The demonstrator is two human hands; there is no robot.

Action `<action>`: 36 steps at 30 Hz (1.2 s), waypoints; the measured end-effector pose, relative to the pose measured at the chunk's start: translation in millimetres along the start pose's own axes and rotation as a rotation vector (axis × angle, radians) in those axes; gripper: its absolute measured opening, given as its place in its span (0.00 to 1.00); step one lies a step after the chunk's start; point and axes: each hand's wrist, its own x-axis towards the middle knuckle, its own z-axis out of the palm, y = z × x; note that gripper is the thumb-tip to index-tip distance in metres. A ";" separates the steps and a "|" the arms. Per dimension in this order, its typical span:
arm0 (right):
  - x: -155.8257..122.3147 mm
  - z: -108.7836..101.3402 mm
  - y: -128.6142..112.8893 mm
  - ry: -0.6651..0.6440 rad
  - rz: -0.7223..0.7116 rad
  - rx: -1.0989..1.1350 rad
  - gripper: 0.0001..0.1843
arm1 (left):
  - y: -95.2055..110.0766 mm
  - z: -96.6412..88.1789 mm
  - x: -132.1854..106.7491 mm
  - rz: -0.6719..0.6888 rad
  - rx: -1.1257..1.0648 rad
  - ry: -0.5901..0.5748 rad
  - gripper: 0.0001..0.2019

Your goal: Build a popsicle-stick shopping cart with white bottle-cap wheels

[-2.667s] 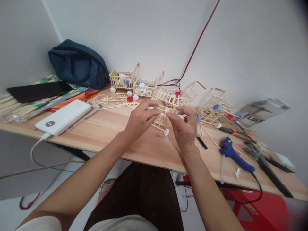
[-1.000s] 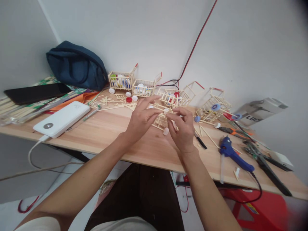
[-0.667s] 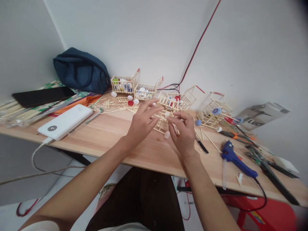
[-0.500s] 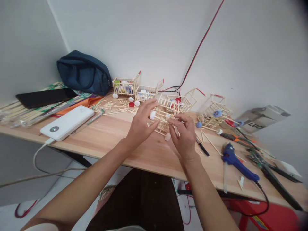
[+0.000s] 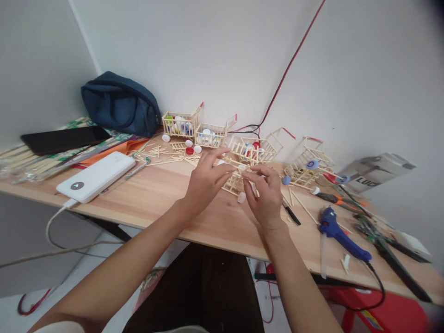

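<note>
A small cart built of thin wooden sticks (image 5: 234, 183) with white bottle-cap wheels (image 5: 241, 198) sits just above the wooden table (image 5: 166, 194), between my two hands. My left hand (image 5: 205, 180) grips its left side with thumb and fingers, the other fingers stretched out. On the right side, my right hand (image 5: 268, 194) pinches a stick of the same cart. Part of the cart is hidden behind my fingers.
Several finished stick carts (image 5: 180, 124) holding coloured caps stand along the wall. Loose sticks (image 5: 163, 152), a white power bank (image 5: 96, 175), a black phone (image 5: 64, 138) and a blue bag (image 5: 118, 102) lie at left. A blue glue gun (image 5: 338, 231), pliers (image 5: 342, 199) and a black pen (image 5: 291, 213) lie at right.
The view has tilted down a little. Both hands stay on the stick cart, turning it slightly; the white cap seen by my left fingers half a second ago is now covered.
</note>
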 end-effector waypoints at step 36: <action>1.9 0.6 -0.1 0.034 0.016 0.053 0.15 | 3.1 1.9 1.5 0.059 0.006 0.031 0.08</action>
